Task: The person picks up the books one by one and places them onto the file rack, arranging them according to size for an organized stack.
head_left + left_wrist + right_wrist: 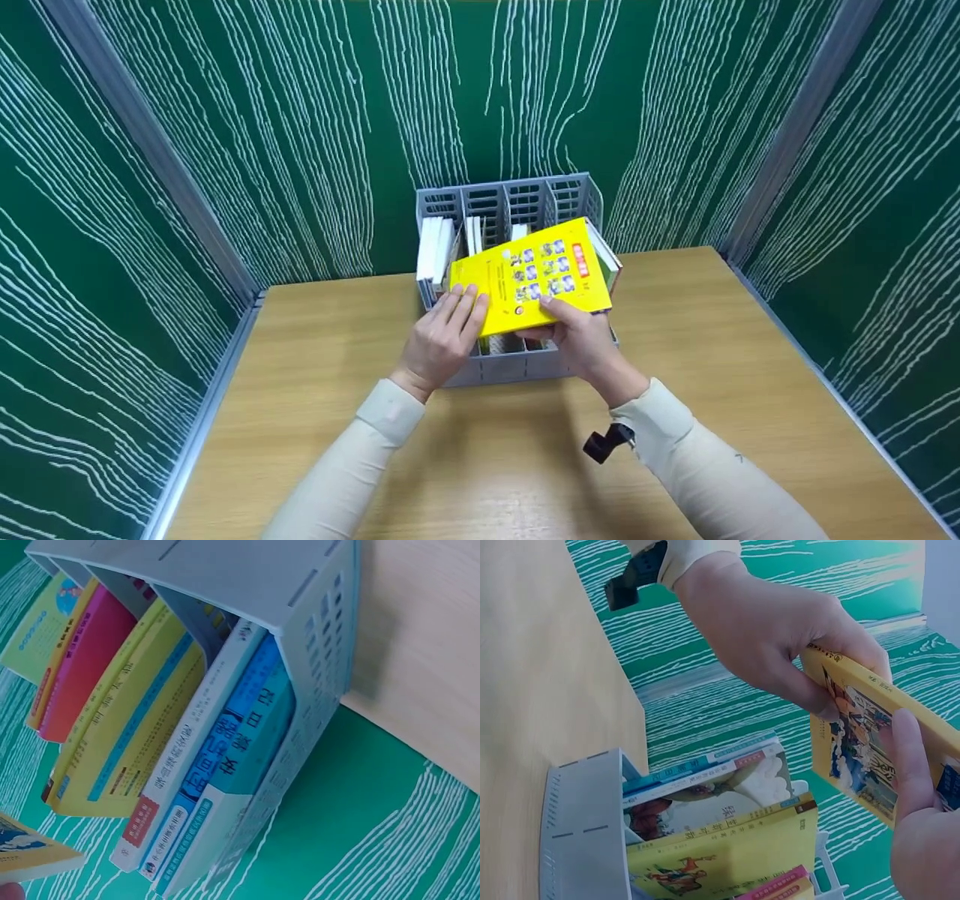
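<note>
A yellow book (551, 266) is held tilted over the grey magazine rack (502, 367), its cover with small pictures facing up. My right hand (589, 341) grips its near right edge, thumb on top and fingers beneath. My left hand (442, 337) holds the left end, several fingers flat on top. From the right wrist view, the underside of the yellow book (862, 735) shows an illustrated cover, with the left hand (930, 840) pressing a digit against it and the right hand (780, 637) around the spine edge. A corner of the book (34, 851) appears in the left wrist view.
Books stand in the rack's compartments: white and blue ones (202, 757) at one side, a yellow one (127, 720), a pink one (90, 660) and a green one (37, 630). The rack stands on a wooden table (315, 360) near green walls (405, 150) with white lines.
</note>
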Demonstrator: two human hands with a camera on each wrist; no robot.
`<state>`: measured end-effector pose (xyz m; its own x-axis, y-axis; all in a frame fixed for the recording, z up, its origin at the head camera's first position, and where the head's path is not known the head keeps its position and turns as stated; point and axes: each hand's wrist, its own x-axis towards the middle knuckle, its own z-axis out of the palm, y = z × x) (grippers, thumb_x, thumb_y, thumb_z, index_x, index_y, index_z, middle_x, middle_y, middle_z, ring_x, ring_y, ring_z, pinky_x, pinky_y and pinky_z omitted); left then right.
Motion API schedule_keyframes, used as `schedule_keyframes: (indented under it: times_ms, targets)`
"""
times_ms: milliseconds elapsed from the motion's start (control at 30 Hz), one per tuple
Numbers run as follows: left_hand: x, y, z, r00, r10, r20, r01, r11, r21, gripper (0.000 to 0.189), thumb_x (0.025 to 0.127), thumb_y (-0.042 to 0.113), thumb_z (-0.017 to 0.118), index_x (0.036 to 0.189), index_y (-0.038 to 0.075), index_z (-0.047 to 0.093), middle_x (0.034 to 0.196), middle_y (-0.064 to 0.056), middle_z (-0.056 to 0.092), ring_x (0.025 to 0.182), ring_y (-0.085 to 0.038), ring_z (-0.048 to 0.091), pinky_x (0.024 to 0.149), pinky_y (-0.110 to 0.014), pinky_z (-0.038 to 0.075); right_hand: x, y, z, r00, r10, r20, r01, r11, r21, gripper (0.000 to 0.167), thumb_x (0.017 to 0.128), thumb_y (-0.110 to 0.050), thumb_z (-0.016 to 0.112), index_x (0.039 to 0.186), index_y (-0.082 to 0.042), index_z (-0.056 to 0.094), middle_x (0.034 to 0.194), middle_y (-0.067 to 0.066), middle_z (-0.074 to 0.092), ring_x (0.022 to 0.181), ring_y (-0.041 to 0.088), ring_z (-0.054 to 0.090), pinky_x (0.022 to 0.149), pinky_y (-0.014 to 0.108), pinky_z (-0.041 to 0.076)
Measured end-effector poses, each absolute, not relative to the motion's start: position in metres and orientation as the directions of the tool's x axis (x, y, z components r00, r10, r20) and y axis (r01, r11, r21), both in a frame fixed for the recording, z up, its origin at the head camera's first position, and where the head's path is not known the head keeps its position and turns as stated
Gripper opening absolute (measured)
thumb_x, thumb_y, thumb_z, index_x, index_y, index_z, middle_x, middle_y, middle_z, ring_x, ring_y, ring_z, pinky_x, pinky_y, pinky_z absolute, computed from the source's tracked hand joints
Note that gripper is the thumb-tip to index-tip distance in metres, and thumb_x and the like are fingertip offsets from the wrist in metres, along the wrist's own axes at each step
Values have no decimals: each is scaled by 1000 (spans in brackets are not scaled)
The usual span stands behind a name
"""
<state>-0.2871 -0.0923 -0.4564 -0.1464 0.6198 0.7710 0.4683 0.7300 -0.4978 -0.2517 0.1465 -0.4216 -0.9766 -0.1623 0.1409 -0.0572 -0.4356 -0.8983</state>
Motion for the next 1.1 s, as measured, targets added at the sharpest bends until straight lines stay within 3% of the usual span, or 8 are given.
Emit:
schedule_keyframes:
  times_ms: [267, 567, 733, 933, 1100]
  targets:
    - [-291, -94, -460, -239, 565, 790, 495, 770, -402, 42, 101, 16, 79, 138, 1, 65, 136, -15, 76, 125, -28, 76, 108, -37, 59, -258, 164, -417, -977, -92, 191, -133, -435, -890, 56, 108, -6, 53, 161, -18, 39, 146, 9, 67, 122, 30, 76, 94, 39, 67]
    - [-298, -97, -481, -368, 489, 791, 567, 792, -226, 47, 88, 14, 91, 127, -3, 72, 122, -17, 79, 111, -29, 79, 102, -38, 64, -270, 192, -416, -979, 19, 201, -193, -371, -908, 53, 111, -11, 55, 160, -20, 40, 147, 7, 65, 124, 27, 74, 99, 39, 65]
    - [-299, -98, -495, -460, 459, 760, 589, 798, -126, 30, 94, 14, 85, 117, -2, 74, 112, -16, 79, 103, -29, 78, 96, -38, 66, -275, 205, -417, -969, 66, 237, -245, -316, -916, 55, 111, -11, 55, 163, -20, 38, 146, 5, 66, 125, 23, 75, 97, 36, 65]
    - [-300, -96, -512, -574, 451, 683, 612, 791, -9, 28, 98, 17, 82, 115, -3, 74, 109, -14, 79, 100, -29, 77, 93, -38, 66, -279, 219, -417, -949, 159, 271, -302, -221, -927, 54, 110, -4, 54, 160, -10, 37, 129, -1, 72, 110, 13, 79, 86, 31, 68]
    - [-300, -94, -522, -682, 436, 587, 595, 798, 99, 28, 101, 19, 79, 118, -2, 74, 112, -16, 79, 103, -29, 77, 94, -39, 66, -277, 228, -419, -946, 188, 264, -281, -66, -958, 57, 111, -10, 57, 164, -11, 34, 140, 10, 65, 110, 5, 76, 90, 27, 66]
